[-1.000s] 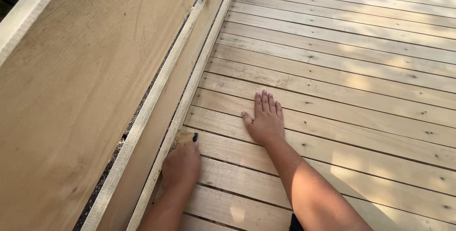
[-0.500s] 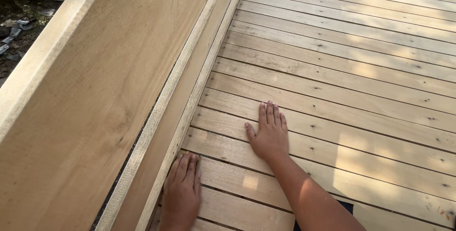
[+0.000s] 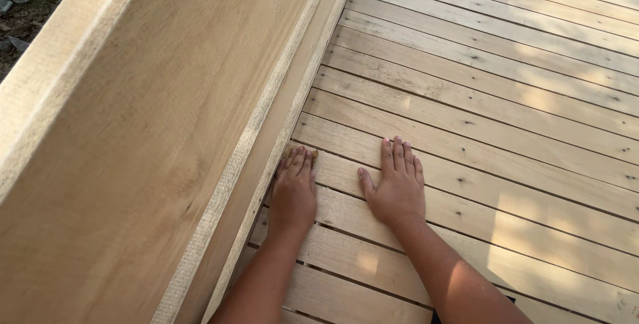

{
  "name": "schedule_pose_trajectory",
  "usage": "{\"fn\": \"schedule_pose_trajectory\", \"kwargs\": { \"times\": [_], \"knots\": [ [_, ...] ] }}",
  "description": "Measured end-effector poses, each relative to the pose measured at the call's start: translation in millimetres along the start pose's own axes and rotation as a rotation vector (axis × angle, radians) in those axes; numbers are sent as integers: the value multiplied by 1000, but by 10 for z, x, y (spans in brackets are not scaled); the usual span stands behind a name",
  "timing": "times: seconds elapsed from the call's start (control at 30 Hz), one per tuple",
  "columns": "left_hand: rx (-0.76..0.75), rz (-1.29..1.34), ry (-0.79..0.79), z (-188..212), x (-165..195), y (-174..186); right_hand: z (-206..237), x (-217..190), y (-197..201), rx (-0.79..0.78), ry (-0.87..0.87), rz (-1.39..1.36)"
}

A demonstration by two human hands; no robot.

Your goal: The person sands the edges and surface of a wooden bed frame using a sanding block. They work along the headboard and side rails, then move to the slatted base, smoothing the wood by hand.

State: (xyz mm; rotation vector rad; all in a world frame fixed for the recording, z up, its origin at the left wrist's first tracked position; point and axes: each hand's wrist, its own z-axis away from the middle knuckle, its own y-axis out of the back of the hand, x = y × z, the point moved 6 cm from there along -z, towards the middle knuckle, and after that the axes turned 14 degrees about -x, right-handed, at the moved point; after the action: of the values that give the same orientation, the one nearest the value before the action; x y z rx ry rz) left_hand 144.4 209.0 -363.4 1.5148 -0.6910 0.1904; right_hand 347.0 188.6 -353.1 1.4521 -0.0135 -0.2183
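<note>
Head view: left hand (image 3: 293, 191) has been moved forward, pressed flat on a small pad (image 3: 297, 153); right hand (image 3: 397, 184) stays spread on the deck boards (image 3: 506, 131).

Slatted deck (image 3: 506, 97) across the right and centre of the frame, boards running from lower left to upper right. Tall side board (image 3: 153, 131) filling the left half, standing on edge along the deck's left border. Left hand (image 3: 293, 194) flat on the deck at lower centre, fingertips on a small pad (image 3: 297, 153) against the side board's foot. Right hand (image 3: 397, 187) flat just right of it, apart.
</note>
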Motion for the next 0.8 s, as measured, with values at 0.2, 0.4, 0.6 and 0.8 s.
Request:
{"fn": "schedule_pose_trajectory", "kwargs": {
  "times": [0.2,0.4,0.6,0.8],
  "knots": [
    [-76,48,57,-47,48,72,-28,2,24,-69,-6,-20],
    [-32,-62,83,1147,-162,88,-26,-22,57,-44,0,5],
    [5,35,9,-100,-52,-71,-59,22,-22,-37,25,-15],
    [-72,14,82,585,-19,167,-28,6,-5,-55,48,-23]
  ]
}}
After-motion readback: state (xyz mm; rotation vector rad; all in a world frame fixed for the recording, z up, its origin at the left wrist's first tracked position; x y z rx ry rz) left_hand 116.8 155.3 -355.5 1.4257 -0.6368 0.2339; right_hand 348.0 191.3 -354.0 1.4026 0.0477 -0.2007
